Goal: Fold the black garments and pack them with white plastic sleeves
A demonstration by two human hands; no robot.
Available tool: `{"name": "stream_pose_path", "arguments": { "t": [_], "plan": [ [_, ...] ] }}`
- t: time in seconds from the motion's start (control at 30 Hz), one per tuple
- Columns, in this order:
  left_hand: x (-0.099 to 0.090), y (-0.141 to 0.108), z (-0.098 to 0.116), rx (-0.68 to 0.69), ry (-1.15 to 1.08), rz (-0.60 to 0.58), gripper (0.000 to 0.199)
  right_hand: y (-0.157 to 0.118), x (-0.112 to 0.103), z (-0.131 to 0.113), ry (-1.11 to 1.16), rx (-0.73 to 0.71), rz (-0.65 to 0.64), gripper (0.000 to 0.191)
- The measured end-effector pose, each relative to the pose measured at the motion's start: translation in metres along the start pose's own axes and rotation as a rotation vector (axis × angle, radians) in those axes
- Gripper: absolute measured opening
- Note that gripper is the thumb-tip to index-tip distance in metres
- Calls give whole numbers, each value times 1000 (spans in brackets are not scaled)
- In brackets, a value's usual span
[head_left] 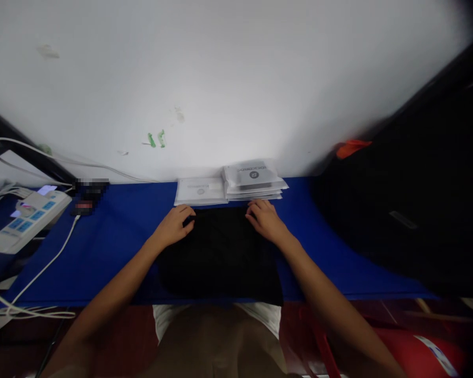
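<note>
Blurred brand letters (pixel 253 167), "OCK" just showing, sitting by a round logo (pixel 254 175) on the top right packet (pixel 275 185) I'm facing, left packet's print (pixel 201 191) blurring

A mosaic of blurred squares covers most of the dark device (pixel 87 198), so its screen and kind cannot be told. The power strip (pixel 27 220) is cut off by the left edge, and its small markings are unreadable. Print on the stacked packets (pixel 254 181) is partly smeared; lettering on the flatter packet (pixel 199 191) is too faint to read. The black cloth (pixel 224 252) is too dark to show its folds. Whether the left hand (pixel 175 224) and right hand (pixel 266 219) grip it is unclear. The large black item (pixel 410 184) runs past the right edge, its label (pixel 403 220) blurred.
</note>
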State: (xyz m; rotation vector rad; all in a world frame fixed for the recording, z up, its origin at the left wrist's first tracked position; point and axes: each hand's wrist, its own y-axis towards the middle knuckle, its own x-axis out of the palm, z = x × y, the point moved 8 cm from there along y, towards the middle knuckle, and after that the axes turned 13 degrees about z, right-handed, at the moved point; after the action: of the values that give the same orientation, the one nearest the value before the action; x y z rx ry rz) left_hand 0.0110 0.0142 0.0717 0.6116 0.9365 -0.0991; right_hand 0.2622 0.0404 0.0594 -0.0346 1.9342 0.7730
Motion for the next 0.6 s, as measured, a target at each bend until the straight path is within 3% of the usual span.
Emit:
{"name": "stream_pose_path", "arguments": {
  "t": [0.1, 0.2, 0.3, 0.37, 0.47, 0.53, 0.6],
  "plan": [
    [-20, -22, 26, 71, -83, -28, 13, -11, -29, -22, 197, -44, 27, 9],
    [-29, -51, 46, 96, -115, -160, 12, -36, -50, -44, 379, -60, -47, 12],
    [-31, -69, 46, 65, -158, -204, 11, -59, -55, -54, 414, -29, -61, 10],
    [-36, -66, 26, -9, -112, -57, 13, -69, -52, -55, 394, -18, -41, 5],
    [-43, -56, -23, -194, 54, 197, 30, -74, -41, -54, 361, -14, -13, 4],
    [-38, -50, -51, -296, 100, 208, 42, -74, -36, -54, 349, -7, 3, 5],
    [-33, -43, -66, -324, 69, 173, 36, -73, -33, -52, 341, 7, 17, 6]
  ]
}}
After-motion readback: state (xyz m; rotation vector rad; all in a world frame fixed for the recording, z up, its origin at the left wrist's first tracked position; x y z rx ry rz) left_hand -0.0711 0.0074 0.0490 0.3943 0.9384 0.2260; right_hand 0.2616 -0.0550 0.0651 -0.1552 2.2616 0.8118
